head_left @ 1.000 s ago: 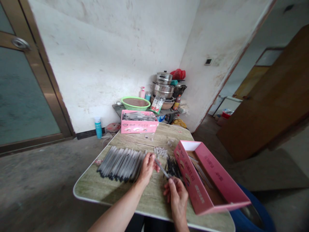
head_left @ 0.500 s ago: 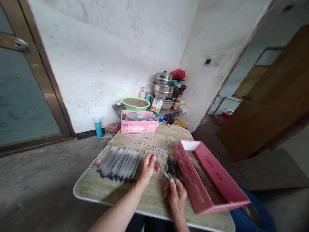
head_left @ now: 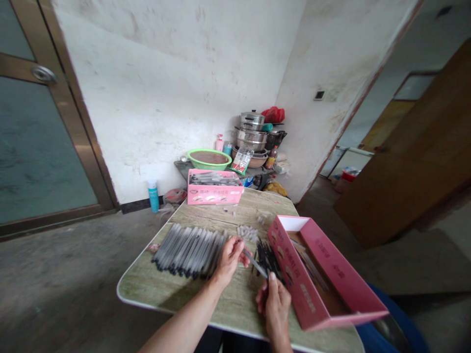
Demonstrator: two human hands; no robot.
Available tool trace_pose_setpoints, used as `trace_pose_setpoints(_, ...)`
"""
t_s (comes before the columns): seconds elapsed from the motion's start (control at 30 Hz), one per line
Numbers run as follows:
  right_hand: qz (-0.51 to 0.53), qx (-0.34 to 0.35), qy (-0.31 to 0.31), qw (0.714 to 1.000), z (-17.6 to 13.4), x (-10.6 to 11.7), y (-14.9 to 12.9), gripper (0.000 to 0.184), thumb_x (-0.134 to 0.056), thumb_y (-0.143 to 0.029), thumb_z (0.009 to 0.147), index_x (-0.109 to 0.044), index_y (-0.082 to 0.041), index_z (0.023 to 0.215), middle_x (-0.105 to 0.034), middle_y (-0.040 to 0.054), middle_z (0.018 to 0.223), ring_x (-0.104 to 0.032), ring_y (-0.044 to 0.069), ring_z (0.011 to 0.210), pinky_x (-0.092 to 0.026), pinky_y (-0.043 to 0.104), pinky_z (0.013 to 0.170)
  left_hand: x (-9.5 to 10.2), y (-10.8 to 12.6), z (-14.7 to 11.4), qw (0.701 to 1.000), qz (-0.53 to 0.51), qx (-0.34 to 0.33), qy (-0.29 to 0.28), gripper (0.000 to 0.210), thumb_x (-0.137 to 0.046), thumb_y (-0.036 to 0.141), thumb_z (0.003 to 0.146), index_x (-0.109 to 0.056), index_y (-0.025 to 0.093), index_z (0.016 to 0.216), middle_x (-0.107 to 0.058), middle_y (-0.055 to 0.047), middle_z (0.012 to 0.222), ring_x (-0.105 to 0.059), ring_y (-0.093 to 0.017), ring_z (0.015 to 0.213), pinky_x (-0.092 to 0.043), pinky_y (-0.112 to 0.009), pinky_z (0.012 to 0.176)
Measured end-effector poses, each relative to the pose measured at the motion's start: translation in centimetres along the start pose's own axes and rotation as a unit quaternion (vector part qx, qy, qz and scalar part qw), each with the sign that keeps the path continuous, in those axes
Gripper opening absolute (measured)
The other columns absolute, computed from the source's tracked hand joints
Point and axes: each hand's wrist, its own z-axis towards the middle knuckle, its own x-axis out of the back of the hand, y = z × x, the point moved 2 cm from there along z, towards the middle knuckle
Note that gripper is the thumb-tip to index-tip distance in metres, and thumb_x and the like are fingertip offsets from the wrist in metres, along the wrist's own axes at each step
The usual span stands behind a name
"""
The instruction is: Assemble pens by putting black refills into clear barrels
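Note:
Between my two hands a slim translucent pen [head_left: 255,263] slants over the table, its upper end in the fingers of my left hand [head_left: 231,259]. My right hand [head_left: 275,300] pinches its lower, darker end between thumb and fingers. Left of my left hand lies a row of several clear pens [head_left: 189,251], side by side, dark ends toward me. Beyond my hands is a small heap of short whitish pieces [head_left: 247,232]. A pile of thin black parts [head_left: 267,257] lies right of the held pen, against the pink box.
The large open pink box [head_left: 307,294] at the right holds a few pens. Another pink box [head_left: 215,196], full of pens, stands at the table's [head_left: 162,296] far edge. Behind it are a green basin [head_left: 209,159] and stacked steel pots [head_left: 253,132].
The whole view has shifted slightly, moving things a little to the right. My right hand has drawn slightly away from my left, and more of the pen shows between them.

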Motion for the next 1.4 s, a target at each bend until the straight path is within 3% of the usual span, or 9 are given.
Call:
trace_pose_setpoints(0.27,-0.041,0.057,-0.059,0.996,-0.2,-0.3,-0.5,0.048,-0.053,-0.056,0.088,-0.058,-0.016,0.061,-0.053,-0.0013,0.047,-0.043,0.008,0.036,-0.030,0.019,0.037,0.8,-1.0,0.2,0.998,0.053,-0.010,0.011,0.043,-0.056,0.050,0.084,-0.043,0.022,0.114,-0.065,0.000,0.067,-0.057,-0.014,0.043,-0.044,-0.024,0.040)
trace_pose_setpoints(0.37,-0.046,0.069,-0.044,0.996,-0.2,-0.2,-0.5,0.046,-0.056,-0.052,0.088,-0.055,-0.017,0.059,-0.051,-0.0029,0.046,-0.042,0.008,0.037,-0.030,0.018,0.037,1.6,-1.1,0.5,0.986,0.144,-0.044,0.072,0.039,-0.049,0.046,0.088,-0.044,0.022,0.119,-0.066,-0.001,0.073,-0.059,-0.016,0.049,-0.047,-0.028,0.046)
trace_pose_setpoints(0.47,-0.012,0.052,0.027,0.998,-0.1,0.3,-0.4,0.045,-0.051,-0.054,0.089,-0.056,-0.017,0.064,-0.052,-0.0030,0.047,-0.042,0.008,0.036,-0.029,0.018,0.035,2.2,-0.6,1.2,0.935,0.318,-0.090,0.128,0.025,-0.050,0.030,0.088,-0.053,0.020,0.111,-0.067,-0.005,0.079,-0.064,-0.020,0.064,-0.049,-0.032,0.062)
trace_pose_setpoints(0.6,0.011,0.042,0.041,0.998,0.1,0.4,-0.2,0.044,-0.052,-0.056,0.088,-0.058,-0.017,0.069,-0.054,-0.0029,0.048,-0.043,0.008,0.035,-0.030,0.018,0.034,1.2,-0.1,2.9,0.836,0.537,-0.092,0.061,0.024,-0.057,0.010,0.077,-0.063,0.019,0.099,-0.069,-0.010,0.089,-0.064,-0.024,0.087,-0.043,-0.034,0.079)
trace_pose_setpoints(0.73,0.016,0.036,0.037,0.999,0.2,0.2,-0.2,0.044,-0.052,-0.057,0.088,-0.057,-0.017,0.069,-0.054,-0.0032,0.048,-0.042,0.008,0.033,-0.028,0.018,0.032,-0.3,-0.1,4.7,0.758,0.651,-0.040,0.017,0.018,-0.058,0.016,0.082,-0.063,0.016,0.099,-0.068,-0.015,0.095,-0.064,-0.026,0.089,-0.041,-0.032,0.076)
trace_pose_setpoints(1.03,0.034,0.035,0.033,0.998,0.4,0.1,0.0,0.044,-0.053,-0.056,0.087,-0.059,-0.016,0.072,-0.054,-0.0030,0.048,-0.043,0.008,0.034,-0.029,0.017,0.032,0.1,-0.6,5.4,0.731,0.682,0.002,0.021,0.034,-0.061,0.008,0.077,-0.060,0.014,0.110,-0.070,-0.015,0.090,-0.066,-0.026,0.087,-0.041,-0.032,0.075)
trace_pose_setpoints(1.17,0.036,0.033,0.030,0.998,0.4,0.2,0.1,0.043,-0.052,-0.055,0.088,-0.059,-0.016,0.072,-0.055,-0.0026,0.048,-0.043,0.008,0.034,-0.028,0.017,0.032,0.9,-0.9,4.0,0.768,0.638,-0.018,0.043,0.037,-0.062,0.009,0.074,-0.063,0.015,0.111,-0.070,-0.012,0.084,-0.066,-0.024,0.085,-0.042,-0.032,0.077)
trace_pose_setpoints(1.33,0.039,0.029,0.028,0.998,0.2,0.1,0.0,0.044,-0.053,-0.056,0.088,-0.058,-0.016,0.071,-0.055,-0.0024,0.049,-0.043,0.008,0.035,-0.028,0.017,0.033,1.6,-1.3,2.9,0.961,0.274,-0.014,0.038,0.023,-0.067,0.027,0.074,-0.069,0.016,0.094,-0.069,-0.006,0.077,-0.062,-0.018,0.065,-0.046,-0.029,0.065)
trace_pose_setpoints(1.4,0.034,0.032,0.022,0.999,0.1,0.2,-0.2,0.044,-0.053,-0.056,0.088,-0.058,-0.016,0.071,-0.055,-0.0021,0.049,-0.043,0.008,0.035,-0.028,0.017,0.033,1.6,-1.2,2.6,0.994,0.098,0.008,0.042,0.028,-0.070,0.033,0.073,-0.068,0.015,0.094,-0.067,-0.004,0.077,-0.059,-0.014,0.061,-0.047,-0.026,0.062)
